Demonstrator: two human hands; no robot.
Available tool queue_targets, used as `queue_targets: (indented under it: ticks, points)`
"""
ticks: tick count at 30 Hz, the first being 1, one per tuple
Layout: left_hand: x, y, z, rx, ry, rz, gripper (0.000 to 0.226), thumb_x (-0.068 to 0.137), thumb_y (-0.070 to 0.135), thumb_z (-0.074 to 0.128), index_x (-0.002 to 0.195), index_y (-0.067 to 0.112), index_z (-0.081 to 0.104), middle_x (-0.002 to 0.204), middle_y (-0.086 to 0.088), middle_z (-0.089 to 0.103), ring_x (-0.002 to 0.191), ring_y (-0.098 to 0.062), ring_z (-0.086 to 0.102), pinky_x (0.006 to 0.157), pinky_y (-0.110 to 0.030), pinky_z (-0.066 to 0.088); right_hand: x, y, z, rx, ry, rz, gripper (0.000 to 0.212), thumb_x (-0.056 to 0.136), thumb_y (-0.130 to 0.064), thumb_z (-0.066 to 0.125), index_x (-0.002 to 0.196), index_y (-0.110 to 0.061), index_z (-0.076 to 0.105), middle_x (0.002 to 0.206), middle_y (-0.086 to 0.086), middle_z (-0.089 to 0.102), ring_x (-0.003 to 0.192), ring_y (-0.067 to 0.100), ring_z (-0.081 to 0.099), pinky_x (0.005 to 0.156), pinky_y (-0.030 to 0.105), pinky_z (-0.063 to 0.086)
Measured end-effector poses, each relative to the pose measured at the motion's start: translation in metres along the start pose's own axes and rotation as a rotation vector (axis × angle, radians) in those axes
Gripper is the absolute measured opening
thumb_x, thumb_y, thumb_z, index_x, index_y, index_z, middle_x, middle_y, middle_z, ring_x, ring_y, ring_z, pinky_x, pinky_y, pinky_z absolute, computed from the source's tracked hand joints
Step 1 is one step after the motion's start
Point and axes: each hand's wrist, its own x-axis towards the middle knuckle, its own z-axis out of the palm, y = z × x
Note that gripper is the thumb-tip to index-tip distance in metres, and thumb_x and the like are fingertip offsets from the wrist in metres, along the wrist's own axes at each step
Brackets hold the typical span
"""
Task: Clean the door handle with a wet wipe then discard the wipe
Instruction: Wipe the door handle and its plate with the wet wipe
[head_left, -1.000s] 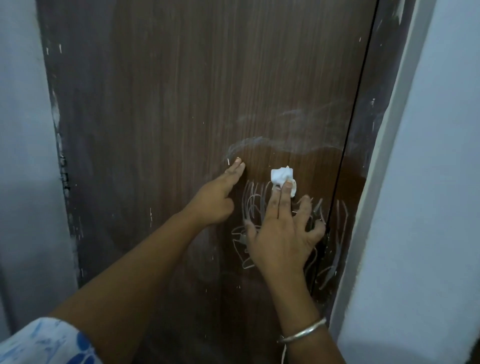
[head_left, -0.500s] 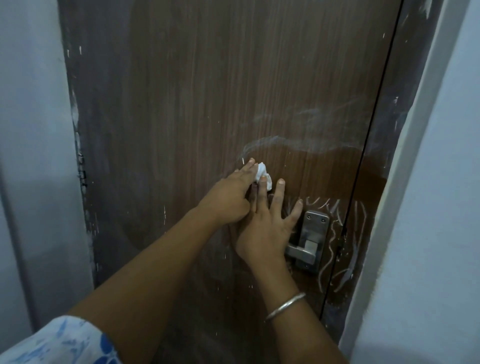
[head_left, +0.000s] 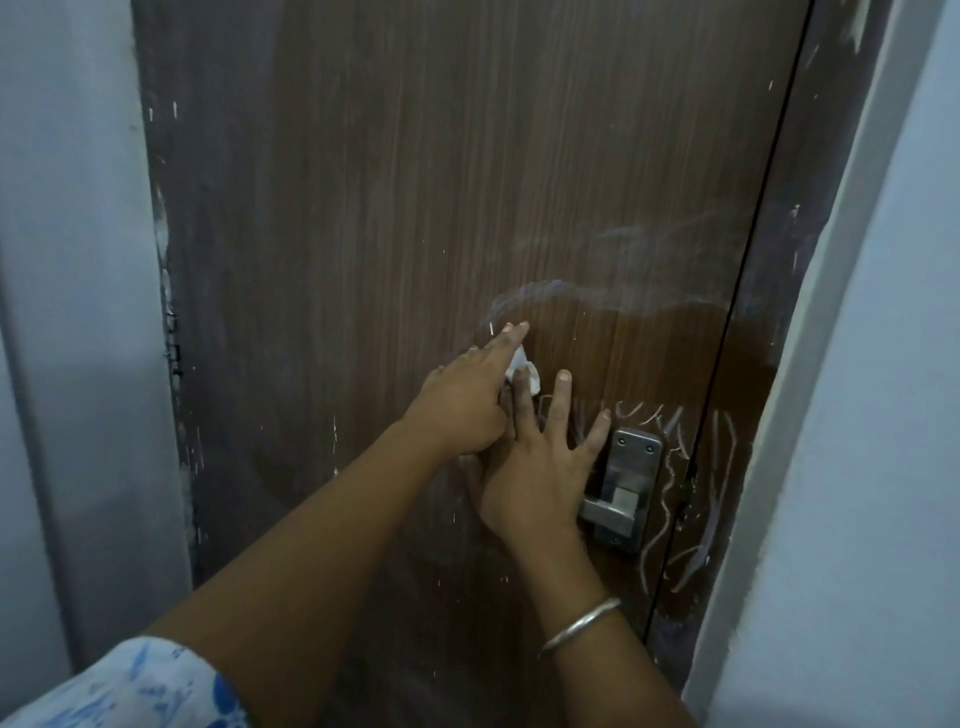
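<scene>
Fingers (head_left: 563, 387) of the right hand (head_left: 535, 467) spread flat on the door (head_left: 415, 208), pressing the white wipe (head_left: 522, 371) beside the left hand's (head_left: 462, 400) outstretched fingers; metal handle (head_left: 621, 491) just right.

brown door (head_left: 467, 182), seemingly chalk scribbles (head_left: 691, 499), pale wall (head_left: 883, 415)

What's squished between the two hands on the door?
In the head view, a small crumpled white wipe sits between the left hand and the right hand's fingertips, against the brown door.
</scene>
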Motion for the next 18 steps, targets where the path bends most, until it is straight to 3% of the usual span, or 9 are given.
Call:
queue_targets:
  ticks: [6, 12, 18]
  points:
    - [0.001, -0.001, 0.001, 0.144, -0.048, -0.068, 0.097, 0.076, 0.005, 0.055, 0.147, 0.029, -0.007, 0.155, -0.004, 0.022, 0.142, -0.027, 0.016, 0.109, -0.057, 0.022, -0.009, 0.007, -0.001, 0.082, 0.081, 0.153, 0.084, 0.087, -0.062, 0.036, 0.149, -0.02, 0.0, 0.157, -0.001, -0.014, 0.139, 0.035, -0.022, 0.1, 0.065, -0.017]
    - [0.001, 0.003, 0.004, 0.199, -0.095, -0.039, 0.104, 0.074, 0.009, 0.058, 0.145, 0.037, -0.013, 0.158, 0.011, -0.007, 0.144, -0.027, 0.005, 0.11, -0.061, 0.014, -0.008, 0.015, -0.004, 0.049, 0.063, 0.078, 0.081, 0.087, -0.063, 0.031, 0.149, -0.021, 0.001, 0.157, -0.001, -0.011, 0.14, 0.033, -0.022, 0.101, 0.064, -0.019]
    - [0.003, 0.006, 0.003, 0.304, -0.139, -0.045, 0.113, 0.074, 0.019, 0.066, 0.139, 0.045, -0.022, 0.156, 0.008, -0.016, 0.144, -0.03, -0.002, 0.109, -0.063, 0.008, -0.025, 0.043, -0.009, 0.069, 0.101, 0.28, 0.087, 0.083, -0.072, 0.023, 0.149, -0.019, 0.004, 0.158, 0.004, -0.004, 0.141, 0.035, -0.016, 0.104, 0.06, -0.015]
